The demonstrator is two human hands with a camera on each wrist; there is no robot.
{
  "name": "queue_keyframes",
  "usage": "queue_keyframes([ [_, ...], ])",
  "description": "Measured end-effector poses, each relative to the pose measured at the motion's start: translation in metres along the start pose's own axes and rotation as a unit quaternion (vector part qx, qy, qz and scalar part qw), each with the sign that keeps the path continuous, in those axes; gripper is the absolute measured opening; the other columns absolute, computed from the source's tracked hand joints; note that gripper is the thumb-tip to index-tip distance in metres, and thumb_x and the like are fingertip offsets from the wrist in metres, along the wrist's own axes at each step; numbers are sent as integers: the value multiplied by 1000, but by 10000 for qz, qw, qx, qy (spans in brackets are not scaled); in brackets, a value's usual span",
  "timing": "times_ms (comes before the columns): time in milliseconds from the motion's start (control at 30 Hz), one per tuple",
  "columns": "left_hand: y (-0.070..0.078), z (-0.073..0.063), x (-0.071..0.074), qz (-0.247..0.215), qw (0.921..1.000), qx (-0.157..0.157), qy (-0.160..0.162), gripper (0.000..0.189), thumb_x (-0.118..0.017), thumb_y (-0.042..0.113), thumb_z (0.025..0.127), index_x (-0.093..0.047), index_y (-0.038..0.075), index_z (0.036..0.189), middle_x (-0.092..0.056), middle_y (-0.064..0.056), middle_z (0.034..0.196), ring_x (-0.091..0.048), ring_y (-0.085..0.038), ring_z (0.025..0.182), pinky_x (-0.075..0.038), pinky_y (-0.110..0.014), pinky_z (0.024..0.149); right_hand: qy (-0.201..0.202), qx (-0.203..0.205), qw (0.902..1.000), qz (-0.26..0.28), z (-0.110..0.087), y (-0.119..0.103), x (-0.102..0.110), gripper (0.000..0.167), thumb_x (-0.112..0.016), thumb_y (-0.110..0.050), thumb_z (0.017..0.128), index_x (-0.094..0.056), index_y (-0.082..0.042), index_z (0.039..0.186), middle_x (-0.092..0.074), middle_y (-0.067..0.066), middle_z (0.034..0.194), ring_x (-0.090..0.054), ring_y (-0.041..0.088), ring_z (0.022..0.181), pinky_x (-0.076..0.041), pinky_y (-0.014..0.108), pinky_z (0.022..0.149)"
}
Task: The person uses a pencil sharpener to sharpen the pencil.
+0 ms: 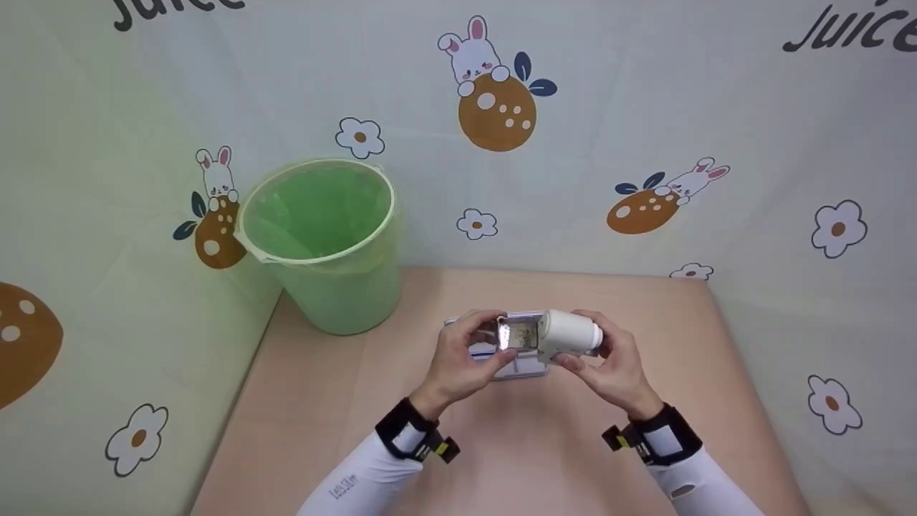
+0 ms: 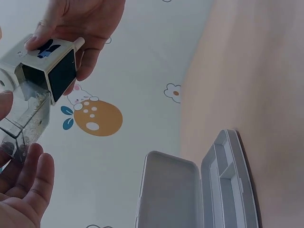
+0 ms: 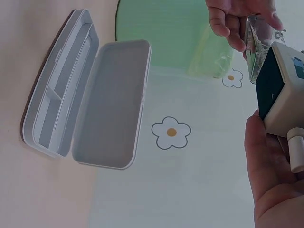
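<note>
My left hand [image 1: 458,362] holds the clear shavings drawer [image 2: 33,114] of a crank pencil sharpener, with pale bits inside it. My right hand [image 1: 617,365] grips the cream sharpener body [image 1: 569,333], which has a dark end panel and a blue print on its side. In the left wrist view the drawer lies right at the body's dark opening; I cannot tell whether it is fully out. Beneath the hands, a pale grey pencil case [image 3: 111,104] lies on the table with its lid open, its compartments showing in the right wrist view.
A green bucket [image 1: 344,294] with a pale rim and a see-through liner stands at the table's back left corner. The pinkish table [image 1: 322,430] meets patterned cloth walls [image 1: 573,201] at the back and sides.
</note>
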State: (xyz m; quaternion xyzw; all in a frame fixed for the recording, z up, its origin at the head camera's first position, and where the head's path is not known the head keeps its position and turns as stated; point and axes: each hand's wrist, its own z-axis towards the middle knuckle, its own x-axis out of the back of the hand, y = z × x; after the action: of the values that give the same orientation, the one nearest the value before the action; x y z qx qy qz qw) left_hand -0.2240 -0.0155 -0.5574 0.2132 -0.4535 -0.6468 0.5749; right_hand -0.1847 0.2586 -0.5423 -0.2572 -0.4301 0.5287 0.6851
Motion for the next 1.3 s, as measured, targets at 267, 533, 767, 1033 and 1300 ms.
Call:
queue_keyframes([
  [267, -1, 4, 11, 188, 9994, -193, 237, 59, -89, -4, 85, -70, -2, 141, -77, -19, 134, -80, -35, 118, -68, -39, 100, 69, -103, 9999, -40, -3, 1, -3, 60, -91, 10, 80, -69, 8, 136, -79, -8, 121, -76, 9, 96, -67, 24, 81],
  [533, -7, 8, 26, 1393, 9855, -829, 493, 62, -91, -2, 82, -71, -1, 140, -78, -17, 136, -78, -31, 119, -66, -40, 104, 66, 55, 9999, -136, -3, 1, -8, 58, -92, 8, 80, -70, 6, 134, -81, 17, 117, -75, 9, 95, -66, 25, 77],
  [767, -9, 11, 35, 1692, 9813, -871, 279, 61, -90, -2, 84, -68, -4, 141, -76, -21, 136, -79, -33, 116, -69, -42, 95, 3, 16, 10000, -55, -3, 0, -10, 58, -92, 7, 81, -71, 4, 134, -82, 15, 118, -75, 9, 95, -66, 25, 76],
  [1033, -7, 32, 69, 2066, 9739, -565, 754, 55, -89, 2, 87, -69, -3, 138, -78, -20, 128, -80, -30, 106, -70, -35, 87, 12, 105, 9999, 66, -3, 1, -9, 59, -92, 9, 80, -71, 5, 135, -83, 10, 118, -76, 8, 96, -66, 22, 79],
  [1300, -4, 62, 132, 2365, 9601, -569, 1381, 54, -91, 4, 86, -71, -5, 135, -79, -21, 123, -82, -35, 101, -71, -43, 82, -114, 132, 9997, 185, -4, 3, -9, 59, -92, 9, 80, -71, 3, 136, -82, -3, 124, -77, 9, 100, -66, 23, 84],
])
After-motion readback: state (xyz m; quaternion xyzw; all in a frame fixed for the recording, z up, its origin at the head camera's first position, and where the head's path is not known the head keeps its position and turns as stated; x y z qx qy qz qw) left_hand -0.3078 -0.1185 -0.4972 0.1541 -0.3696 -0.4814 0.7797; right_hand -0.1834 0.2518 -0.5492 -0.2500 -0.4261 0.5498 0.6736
